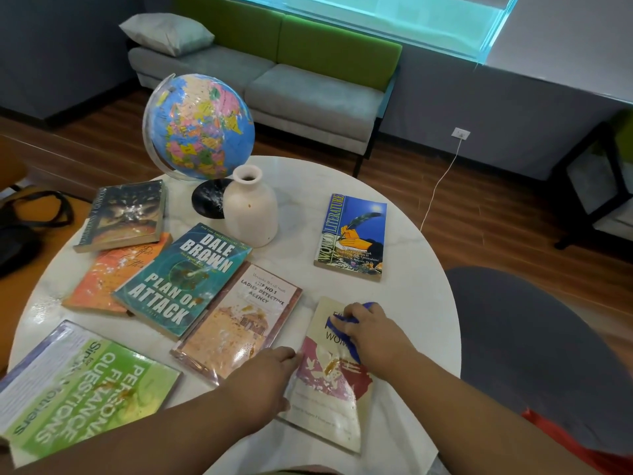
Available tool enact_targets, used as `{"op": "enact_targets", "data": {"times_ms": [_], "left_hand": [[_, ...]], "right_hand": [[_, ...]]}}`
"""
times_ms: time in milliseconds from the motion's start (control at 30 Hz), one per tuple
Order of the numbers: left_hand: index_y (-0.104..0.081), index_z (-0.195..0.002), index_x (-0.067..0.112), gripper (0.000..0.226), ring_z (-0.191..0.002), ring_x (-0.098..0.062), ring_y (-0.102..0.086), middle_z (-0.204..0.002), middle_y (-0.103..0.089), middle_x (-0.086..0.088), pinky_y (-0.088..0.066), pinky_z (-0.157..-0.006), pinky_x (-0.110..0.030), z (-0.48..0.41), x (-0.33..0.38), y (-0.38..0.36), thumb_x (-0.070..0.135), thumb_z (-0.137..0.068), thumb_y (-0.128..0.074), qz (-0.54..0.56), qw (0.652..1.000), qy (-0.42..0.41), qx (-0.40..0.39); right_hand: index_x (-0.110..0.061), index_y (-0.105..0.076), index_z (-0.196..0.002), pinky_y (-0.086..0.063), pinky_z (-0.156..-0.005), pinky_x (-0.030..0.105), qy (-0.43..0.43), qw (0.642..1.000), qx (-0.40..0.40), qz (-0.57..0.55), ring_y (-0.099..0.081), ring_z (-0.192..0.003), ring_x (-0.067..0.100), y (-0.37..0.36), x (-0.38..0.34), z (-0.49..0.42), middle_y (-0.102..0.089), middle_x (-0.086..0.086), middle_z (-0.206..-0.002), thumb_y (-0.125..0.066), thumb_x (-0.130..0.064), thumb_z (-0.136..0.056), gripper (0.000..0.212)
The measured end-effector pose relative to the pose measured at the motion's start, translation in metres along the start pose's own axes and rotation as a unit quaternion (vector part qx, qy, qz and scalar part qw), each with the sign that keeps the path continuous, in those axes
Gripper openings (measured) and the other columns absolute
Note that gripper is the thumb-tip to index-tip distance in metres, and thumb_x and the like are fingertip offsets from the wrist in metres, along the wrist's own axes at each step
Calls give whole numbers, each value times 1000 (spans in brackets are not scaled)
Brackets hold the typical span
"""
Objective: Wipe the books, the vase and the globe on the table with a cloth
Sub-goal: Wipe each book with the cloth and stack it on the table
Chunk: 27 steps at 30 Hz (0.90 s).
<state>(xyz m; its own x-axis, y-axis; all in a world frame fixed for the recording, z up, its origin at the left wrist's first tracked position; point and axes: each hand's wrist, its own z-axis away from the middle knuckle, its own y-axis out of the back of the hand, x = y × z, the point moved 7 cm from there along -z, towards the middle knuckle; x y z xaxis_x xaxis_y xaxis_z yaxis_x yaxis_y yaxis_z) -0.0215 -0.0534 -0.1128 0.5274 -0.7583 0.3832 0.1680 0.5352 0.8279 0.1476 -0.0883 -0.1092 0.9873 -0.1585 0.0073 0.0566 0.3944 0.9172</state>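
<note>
While right hand (368, 329) grips cloth (352, 354), left hand (270, 375), seemingly flat, presses book (329, 392) on white table (411, 262)

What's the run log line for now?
step: wiping cream book | right hand: grips blue cloth on cover | left hand: presses book's edge | pending: brown stain

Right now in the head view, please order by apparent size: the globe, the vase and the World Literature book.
1. globe
2. World Literature book
3. vase, close to the book, so that order is unsure.
</note>
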Motion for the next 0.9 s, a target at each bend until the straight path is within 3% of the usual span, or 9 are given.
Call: {"op": "enact_targets", "data": {"times_ms": [167,333,500,700,833,900], "left_hand": [[-18,-153,21,81,-136,-18,-33,-152,-30,3,-32,-110,-27,-1,-1,-2,26,-87,-65,6,1000,1,2],[-17,-153,21,81,-136,-16,-32,-152,-28,4,-31,-110,-26,-1,0,-1,26,-88,-64,5,1000,-2,-4],[-16,-153,21,82,-135,-17,-32,-152,-29,4,-32,-110,-27,-2,-2,-2,27,-88,-64,2,1000,-2,-8],[-15,-154,21,81,-137,-18,-31,-153,-27,3,-32,-111,-29,-3,-1,-3,27,-89,-63,-10,1000,-4,-12],[-17,-153,21,80,-136,-17,-32,-152,-28,4,-32,-110,-27,-3,-2,-2,26,-88,-64,-4,1000,-2,-5],[-17,-153,21,80,-137,-17,-31,-153,-27,4,-31,-110,-27,-2,-1,-2,26,-89,-63,-4,1000,-2,-3]], "right_hand": [[-28,-23,-149,-51,-87,39,-54,999,7,-1,-34,-119,30,10,4,-11,-29,1,-140,-56,-16,-92,67],[-32,-27,-148,-46,-93,40,23,1000,-5,3,-32,-123,30,9,-9,-17,-26,0,-144,-58,-14,-90,69],[-30,-22,-149,-46,-92,42,-26,999,-4,33,-32,-121,31,17,-5,-22,-27,2,-141,-59,-11,-88,74],[-40,-30,-146,-40,-98,39,84,996,-16,34,-29,-125,27,8,-15,-12,-27,-2,-145,-56,-15,-92,65],[-40,-32,-145,-43,-96,36,23,999,-2,22,-32,-123,26,6,9,-4,-29,-3,-142,-58,-17,-91,64],[-39,-31,-146,-44,-96,37,32,999,-10,20,-33,-122,27,1,5,1,-29,-1,-142,-56,-18,-93,63]]}}
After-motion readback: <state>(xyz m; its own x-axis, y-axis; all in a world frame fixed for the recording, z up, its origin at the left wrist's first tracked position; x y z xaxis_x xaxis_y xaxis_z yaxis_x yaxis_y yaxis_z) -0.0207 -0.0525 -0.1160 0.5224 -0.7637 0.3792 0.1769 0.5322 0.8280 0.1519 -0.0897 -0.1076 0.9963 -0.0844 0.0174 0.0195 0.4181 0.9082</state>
